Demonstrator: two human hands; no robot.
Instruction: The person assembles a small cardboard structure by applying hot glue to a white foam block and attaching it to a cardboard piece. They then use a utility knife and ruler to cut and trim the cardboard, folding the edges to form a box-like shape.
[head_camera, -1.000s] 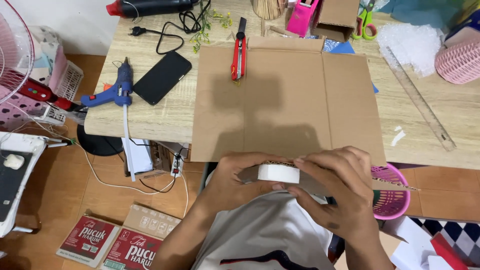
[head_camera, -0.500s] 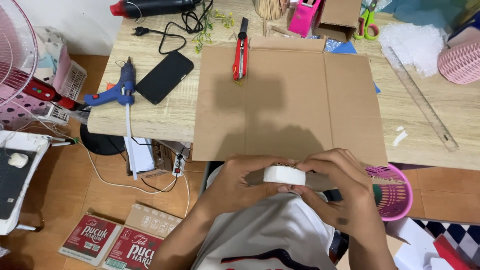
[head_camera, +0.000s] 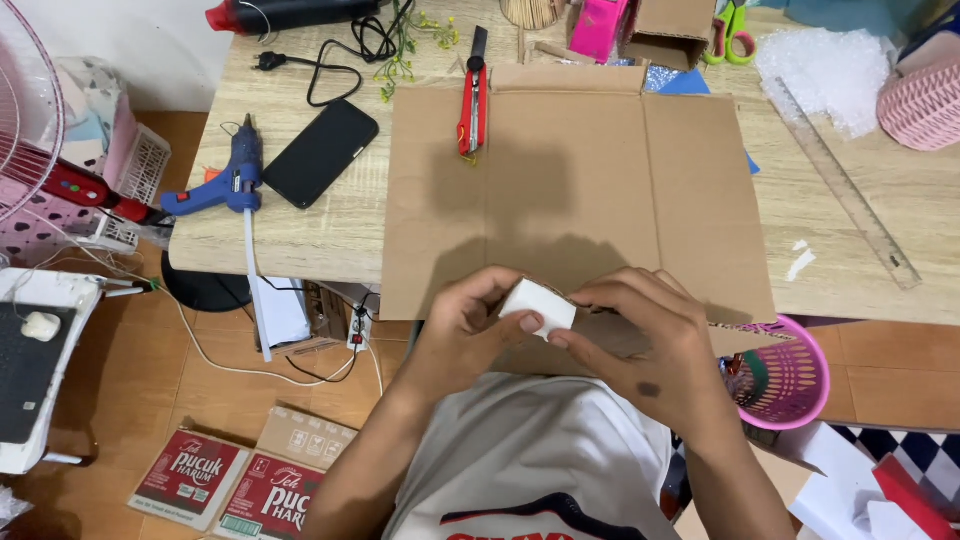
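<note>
Both my hands hold a white roll of tape (head_camera: 537, 305) just below the near edge of a flat brown cardboard sheet (head_camera: 570, 190) that lies on the wooden table (head_camera: 320, 230). My left hand (head_camera: 470, 335) grips the roll from the left, thumb on its side. From the right, my right hand (head_camera: 640, 345) pinches it with the fingertips. The roll is tilted, its flat face turned up towards me. A smaller piece of cardboard shows under my right hand.
A red box cutter (head_camera: 472, 95) lies at the cardboard's top left. Left of it are a black phone (head_camera: 320, 152) and a blue glue gun (head_camera: 235, 180). A clear ruler (head_camera: 845, 185) lies at the right. A pink basket (head_camera: 785, 375) stands below the table edge.
My hands have lifted the tape roll up and slightly left, closer to the cardboard edge, and tilted it. The view has shifted a little.
</note>
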